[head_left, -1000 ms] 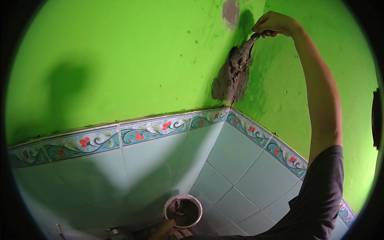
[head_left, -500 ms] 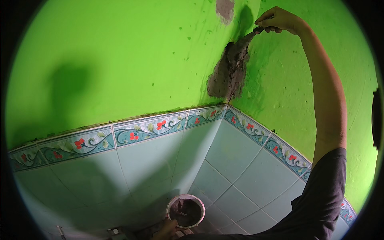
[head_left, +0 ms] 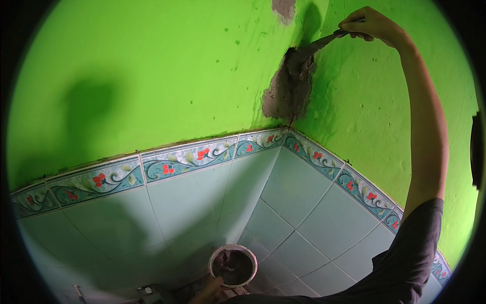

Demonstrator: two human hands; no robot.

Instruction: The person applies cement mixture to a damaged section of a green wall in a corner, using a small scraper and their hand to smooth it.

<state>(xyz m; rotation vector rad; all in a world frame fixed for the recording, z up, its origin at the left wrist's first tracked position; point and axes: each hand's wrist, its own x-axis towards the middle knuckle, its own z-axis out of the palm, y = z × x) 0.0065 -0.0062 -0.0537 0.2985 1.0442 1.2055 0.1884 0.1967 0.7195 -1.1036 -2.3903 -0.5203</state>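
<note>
My right hand is raised high at the right, its fingers closed round the handle of a small trowel. The trowel's blade points left and down, its tip against the top of a rough patch of wet grey mortar in the corner of the green walls. At the bottom, my left hand grips the near left rim of a white bucket. Grey mortar lies inside. The left hand is in shadow and only partly visible.
Floral border tiles run along both walls below the mortar, above plain pale blue-green tiles. A smaller grey patch shows higher on the left wall. A dark object stands at the far right edge.
My right hand has moved right, and the trowel now lies flatter, its handle swung away from the corner. The mortar's upper part looks smoother. My left hand stays at the bucket.
</note>
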